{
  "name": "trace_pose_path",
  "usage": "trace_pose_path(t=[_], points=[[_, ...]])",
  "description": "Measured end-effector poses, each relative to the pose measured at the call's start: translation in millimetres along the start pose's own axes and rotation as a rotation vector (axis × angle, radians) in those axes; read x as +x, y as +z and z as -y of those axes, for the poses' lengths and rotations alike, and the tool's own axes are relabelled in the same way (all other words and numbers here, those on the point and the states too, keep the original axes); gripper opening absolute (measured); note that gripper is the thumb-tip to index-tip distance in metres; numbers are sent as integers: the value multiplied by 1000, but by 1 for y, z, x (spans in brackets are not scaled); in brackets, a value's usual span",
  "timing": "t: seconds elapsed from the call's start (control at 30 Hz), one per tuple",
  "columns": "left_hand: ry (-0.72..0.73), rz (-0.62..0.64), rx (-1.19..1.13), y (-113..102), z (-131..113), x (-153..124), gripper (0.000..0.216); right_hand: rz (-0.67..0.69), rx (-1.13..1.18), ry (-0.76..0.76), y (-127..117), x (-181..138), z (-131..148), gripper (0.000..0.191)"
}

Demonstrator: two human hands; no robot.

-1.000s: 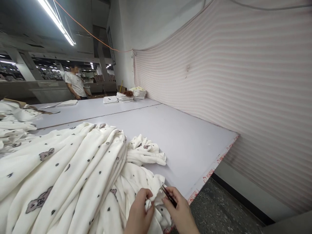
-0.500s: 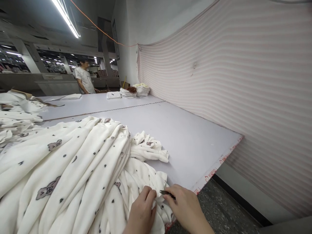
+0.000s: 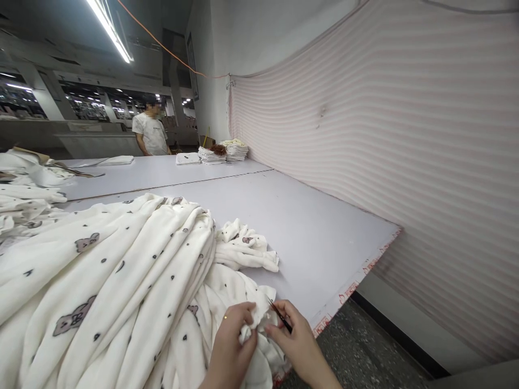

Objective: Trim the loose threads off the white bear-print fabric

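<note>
A large heap of white plush fabric (image 3: 133, 281), printed with brown bears and small dark marks, fills the lower left and reaches the table's near edge. My left hand (image 3: 233, 337) is closed on a gathered fold at the right end of this fabric, thumb against fingers. Just to its right, my right hand (image 3: 298, 337) grips dark, pointed thread snips (image 3: 281, 317). Their tips point up and left, close to the fold. Whether the blades touch the cloth I cannot tell.
The pale table (image 3: 320, 237) ends on the right in an edge with red-printed tape. Folded white stacks (image 3: 213, 155) stand at the back, near a striped cloth (image 3: 365, 135) hung along the wall. Across the table is a person (image 3: 152, 132); more white cloth (image 3: 32, 167) lies far left.
My right hand has turned, so the snips now slant up and left. My left hand has shifted slightly up with the fold. The person at the back has moved right.
</note>
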State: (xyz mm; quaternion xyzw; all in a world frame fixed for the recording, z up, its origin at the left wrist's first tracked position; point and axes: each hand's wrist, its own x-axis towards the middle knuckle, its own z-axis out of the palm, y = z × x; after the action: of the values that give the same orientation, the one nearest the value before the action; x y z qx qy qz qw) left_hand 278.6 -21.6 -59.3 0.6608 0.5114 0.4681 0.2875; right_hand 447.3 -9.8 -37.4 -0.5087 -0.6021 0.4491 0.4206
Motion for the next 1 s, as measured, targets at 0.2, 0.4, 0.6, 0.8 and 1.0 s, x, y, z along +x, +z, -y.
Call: trace_pose_path(t=[0.2, 0.4, 0.6, 0.8, 1.0], points=[[-445, 94, -410, -15, -8, 12, 13, -8, 17, -111, 23, 13, -3, 18], [-448, 232, -350, -21, -9, 12, 27, -98, -133, -155, 30, 8, 1, 17], [-441, 204, -347, -19, -14, 13, 28, -115, 83, -51, 30, 3, 3, 24], [-496, 157, -476, -16, -16, 9, 32, -58, 91, 57, 14, -9, -12, 37], [-478, 239, -269, -22, -14, 9, 27, 115, 68, 101, 7, -5, 0, 28]])
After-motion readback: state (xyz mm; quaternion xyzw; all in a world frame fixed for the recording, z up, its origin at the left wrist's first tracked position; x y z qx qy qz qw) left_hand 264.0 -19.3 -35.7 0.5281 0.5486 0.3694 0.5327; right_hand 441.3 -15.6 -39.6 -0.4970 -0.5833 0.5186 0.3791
